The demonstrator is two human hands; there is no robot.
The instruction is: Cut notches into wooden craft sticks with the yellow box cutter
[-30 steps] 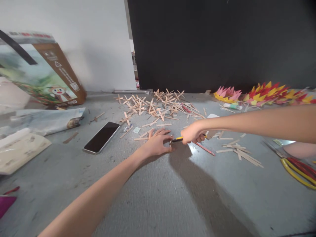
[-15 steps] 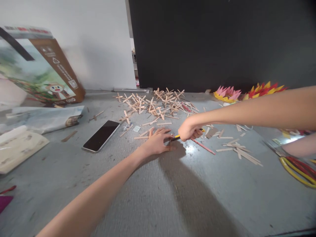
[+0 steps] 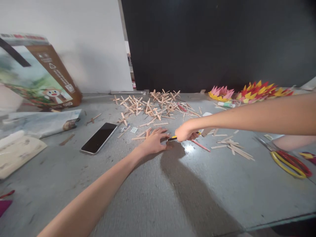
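My left hand point(image 3: 155, 141) lies low on the grey tabletop point(image 3: 138, 197), fingers spread and thumb apart from them. Whatever may be under its fingertips is too small to make out. Closed round a yellow and black utility knife point(image 3: 173, 137), my right hand point(image 3: 185, 131) points the tool's tip into the gap between my left thumb and fingers. A reddish pencil point(image 3: 201, 145) lies on the table just right of the right hand. Pale wooden sticks point(image 3: 139, 138) lie beyond the left hand, and more loose sticks point(image 3: 238, 151) are to the right.
Behind my hands is a heap of crossed wooden sticks point(image 3: 150, 107). On the left are a phone point(image 3: 99, 138), plastic packets point(image 3: 22, 151) and a printed carton point(image 3: 41, 72). Red and yellow scissors point(image 3: 288, 164), a glue stick point(image 3: 225, 104) and folded paper flowers point(image 3: 261, 91) lie right.
The view has shifted slightly, so the things on the table sit further left. Both hands keep nearly the same pose, the knife still at the left hand's fingertips.
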